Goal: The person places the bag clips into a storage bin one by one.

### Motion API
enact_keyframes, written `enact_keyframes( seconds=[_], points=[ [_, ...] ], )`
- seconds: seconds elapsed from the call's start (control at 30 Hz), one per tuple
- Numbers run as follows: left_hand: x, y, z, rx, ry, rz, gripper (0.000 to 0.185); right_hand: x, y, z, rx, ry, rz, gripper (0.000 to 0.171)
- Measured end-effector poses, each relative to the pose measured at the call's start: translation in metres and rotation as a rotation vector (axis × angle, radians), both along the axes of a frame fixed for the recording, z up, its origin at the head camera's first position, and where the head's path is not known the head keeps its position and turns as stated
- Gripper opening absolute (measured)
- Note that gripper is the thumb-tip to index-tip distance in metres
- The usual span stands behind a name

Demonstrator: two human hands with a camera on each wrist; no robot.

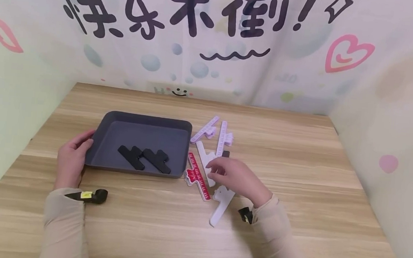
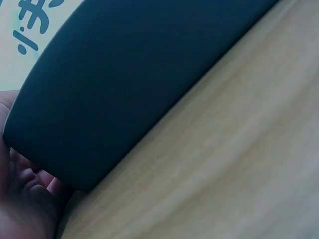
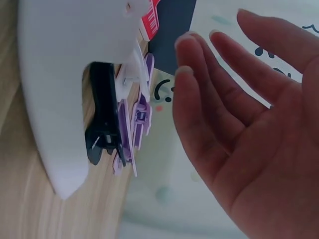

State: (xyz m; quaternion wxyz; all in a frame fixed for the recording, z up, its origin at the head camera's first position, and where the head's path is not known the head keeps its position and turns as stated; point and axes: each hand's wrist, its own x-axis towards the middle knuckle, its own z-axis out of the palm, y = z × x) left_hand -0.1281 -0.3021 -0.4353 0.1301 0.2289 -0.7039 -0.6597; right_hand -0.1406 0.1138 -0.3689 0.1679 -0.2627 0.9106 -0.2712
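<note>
Sorting of clips into tray, by the look of it. Nearest, right hand (image 1: 230,174) slack-fingered, empty, hovering over white clip (image 1: 204,155) beside red ruler clip (image 1: 199,181), another white clip (image 1: 222,206) just under the wrist. Left hand (image 1: 72,159) resting flat against the near-left edge of dark tray (image 1: 97,136), fingers relaxed, steadying. Inside: two black clips (image 1: 145,158). Farther off, purple clips (image 1: 215,134) and a small black clip (image 1: 225,153). Next, probably: pinch one loose clip cleanly without dragging its neighbours, then carry left over the rim.
</note>
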Motion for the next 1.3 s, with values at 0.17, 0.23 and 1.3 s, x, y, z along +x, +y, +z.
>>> enact_keyframes(
  seconds=[0.17,0.23,1.3],
  points=[
    [0.001,0.001,0.001,0.003,0.018,-0.003,0.034,-0.001,0.006,-0.001,0.025,-0.025,0.019,0.027],
    [0.001,0.002,0.0,-0.003,0.021,-0.008,0.034,-0.002,0.009,-0.002,0.034,-0.037,0.023,0.028],
    [0.002,-0.001,0.0,-0.042,0.006,-0.01,0.034,-0.007,0.02,-0.008,0.175,-0.161,0.032,0.02]
  ],
)
